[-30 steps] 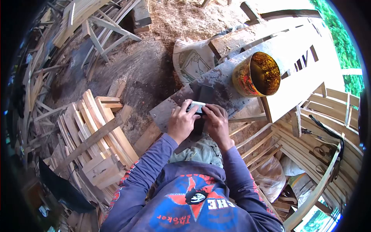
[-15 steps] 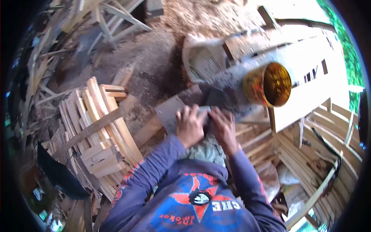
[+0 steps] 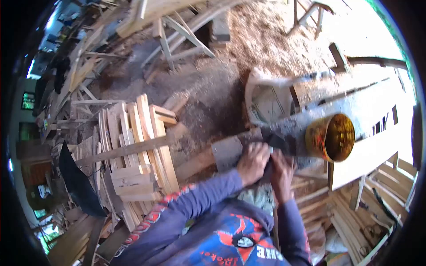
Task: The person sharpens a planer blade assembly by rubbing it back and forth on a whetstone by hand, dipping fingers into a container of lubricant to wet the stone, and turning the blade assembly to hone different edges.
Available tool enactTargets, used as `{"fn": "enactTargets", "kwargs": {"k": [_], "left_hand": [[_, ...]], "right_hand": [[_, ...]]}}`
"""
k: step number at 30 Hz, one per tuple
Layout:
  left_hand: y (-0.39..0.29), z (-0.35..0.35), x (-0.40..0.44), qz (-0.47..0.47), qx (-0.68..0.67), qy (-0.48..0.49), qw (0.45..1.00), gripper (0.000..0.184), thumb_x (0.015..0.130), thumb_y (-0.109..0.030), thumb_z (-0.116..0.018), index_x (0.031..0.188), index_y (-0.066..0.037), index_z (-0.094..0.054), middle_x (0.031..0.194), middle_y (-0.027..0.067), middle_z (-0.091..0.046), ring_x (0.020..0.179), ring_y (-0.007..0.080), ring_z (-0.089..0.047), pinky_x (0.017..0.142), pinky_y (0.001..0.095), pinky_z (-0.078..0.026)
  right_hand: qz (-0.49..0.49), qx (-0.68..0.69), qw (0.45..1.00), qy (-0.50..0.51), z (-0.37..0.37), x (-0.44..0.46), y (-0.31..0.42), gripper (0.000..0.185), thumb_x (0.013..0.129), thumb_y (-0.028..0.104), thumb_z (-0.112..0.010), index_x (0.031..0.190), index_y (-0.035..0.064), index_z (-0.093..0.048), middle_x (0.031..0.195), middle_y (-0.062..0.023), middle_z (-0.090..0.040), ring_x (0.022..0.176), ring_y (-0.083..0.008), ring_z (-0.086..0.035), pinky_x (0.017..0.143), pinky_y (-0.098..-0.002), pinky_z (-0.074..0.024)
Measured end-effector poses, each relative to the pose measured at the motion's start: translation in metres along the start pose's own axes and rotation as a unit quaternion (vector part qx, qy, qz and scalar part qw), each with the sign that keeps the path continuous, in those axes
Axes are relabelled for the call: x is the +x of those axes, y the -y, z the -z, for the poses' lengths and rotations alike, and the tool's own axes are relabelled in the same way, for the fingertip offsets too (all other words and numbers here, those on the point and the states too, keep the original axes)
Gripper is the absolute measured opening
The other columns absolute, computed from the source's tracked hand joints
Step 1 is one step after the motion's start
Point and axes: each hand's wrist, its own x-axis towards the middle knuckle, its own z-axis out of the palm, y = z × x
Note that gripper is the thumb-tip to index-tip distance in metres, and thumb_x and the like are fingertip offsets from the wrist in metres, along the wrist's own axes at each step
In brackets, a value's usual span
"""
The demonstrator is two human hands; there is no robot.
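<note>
My left hand (image 3: 254,164) and my right hand (image 3: 282,170) are close together in front of my body, at the near edge of the workbench (image 3: 368,117). Both have curled fingers, meeting around something small with a pale edge that I cannot make out. Just beyond the fingertips lies a dark, flat piece (image 3: 276,139) on the bench. To the left of my left hand is a grey flat board (image 3: 226,151). A yellow, patterned round container (image 3: 316,138), with its open mouth tilted into view, stands on the bench right of my right hand.
Stacked wooden strips (image 3: 153,146) lie to the left, beside a black curved panel (image 3: 80,184). A whitish tub-like container (image 3: 270,104) is behind the bench. Wood shavings (image 3: 262,40) cover the ground farther off. Slatted wooden frames (image 3: 355,213) stand at the lower right.
The view has swung left and up, so the scene sits lower and farther right. Both hands stay close together at the bench edge, fingers still curled.
</note>
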Motion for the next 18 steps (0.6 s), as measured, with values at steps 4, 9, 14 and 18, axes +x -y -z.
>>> {"fn": "enactTargets", "kwargs": {"k": [4,9,14,18], "left_hand": [[-0.003,0.014,-0.001,0.033,-0.08,0.082,0.993,0.044,0.08,-0.002,-0.062,0.124,0.001,-0.067,0.127,0.0176,-0.064,0.122,0.0383,-0.058,0.104,0.0514,-0.043],[-0.002,0.014,0.014,0.006,-0.035,0.056,0.998,0.038,0.08,0.002,-0.059,0.117,0.0,-0.067,0.124,0.0179,-0.063,0.119,0.0393,-0.058,0.102,0.0516,-0.042],[-0.005,0.018,-0.013,0.005,-0.048,0.07,0.996,0.037,0.081,-0.006,-0.069,0.118,-0.001,-0.067,0.122,0.0179,-0.063,0.119,0.0383,-0.058,0.101,0.0511,-0.042],[0.003,0.01,0.026,0.003,-0.024,0.071,0.997,0.04,0.077,-0.001,-0.066,0.117,-0.002,-0.067,0.123,0.0169,-0.062,0.118,0.0384,-0.057,0.101,0.0512,-0.042]], "right_hand": [[-0.066,0.007,0.996,0.067,0.005,-0.017,0.007,0.044,0.083,0.007,-0.07,0.126,0.0155,-0.074,0.135,-0.0035,-0.07,0.104,-0.0291,-0.063,0.099,-0.0436,-0.0448],[-0.062,0.019,0.998,0.026,0.014,0.005,0.01,0.04,0.085,0.009,-0.069,0.125,0.0152,-0.072,0.132,-0.0007,-0.07,0.102,-0.0275,-0.063,0.096,-0.0443,-0.045],[-0.053,0.029,0.998,0.007,0.005,-0.026,0.017,0.037,0.086,0.006,-0.066,0.122,0.015,-0.071,0.132,-0.0021,-0.071,0.099,-0.0302,-0.064,0.096,-0.0446,-0.0443],[-0.055,0.022,0.998,-0.022,0.001,0.007,0.001,0.037,0.085,0.006,-0.065,0.121,0.0146,-0.071,0.132,-0.0021,-0.071,0.101,-0.0311,-0.063,0.096,-0.0441,-0.0437]]}}
